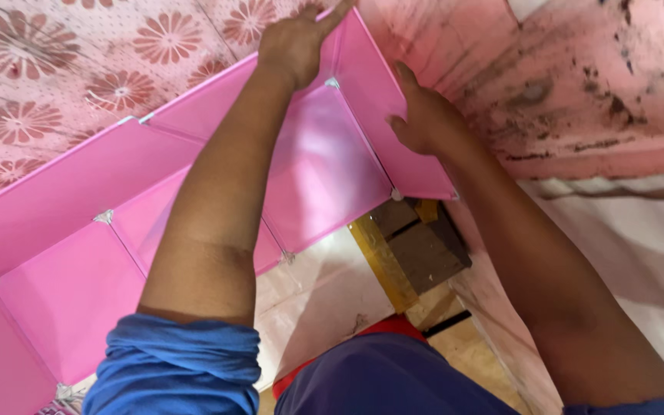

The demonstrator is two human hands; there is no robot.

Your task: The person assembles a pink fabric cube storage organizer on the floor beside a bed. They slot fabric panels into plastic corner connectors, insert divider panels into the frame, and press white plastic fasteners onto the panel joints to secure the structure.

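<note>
Left hand [295,40] grips the top corner of the pink panel rack [78,192], fingers curled over its edge; right hand [420,115] presses open-palmed on the end panel [382,92]; a wooden block [424,246] sits below; pink wall [578,84] just beside.

A pink sheet with red flowers [55,84] hangs behind. A stained pink wall [578,84] stands beside it. A brown wooden block [424,253] lies on the floor.

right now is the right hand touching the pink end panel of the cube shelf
Touching. The head view shows the right hand pressed flat against the pink end panel, fingers along its edge with no gap showing.
</note>
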